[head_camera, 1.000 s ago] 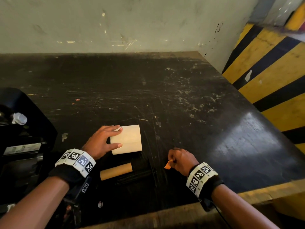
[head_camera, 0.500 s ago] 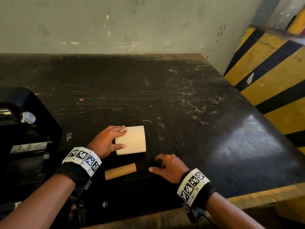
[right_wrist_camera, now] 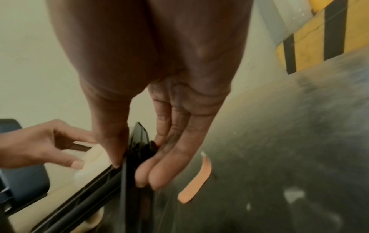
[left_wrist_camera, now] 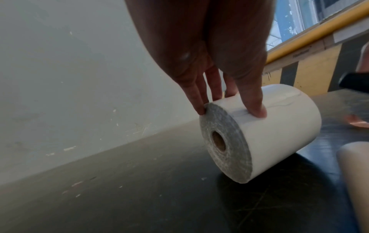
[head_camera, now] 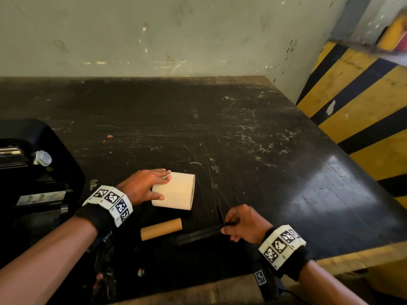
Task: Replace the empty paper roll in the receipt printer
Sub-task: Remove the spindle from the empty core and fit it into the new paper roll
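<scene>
1. Head cam sits up high, looking forward and down over the dark table toward the wall, both hands in view.
2. Left wrist cam is super close, low over the table, looking along the left hand at the paper roll.
3. Right wrist cam, same closeness, looks down the right hand. It catches the left hand and roll too, so all three views share that spot.

- A scratched black table is carrying a white paper roll, a brown cardboard tube, a black spindle and an orange strip.
- A black printer is sitting at its left edge.
</scene>
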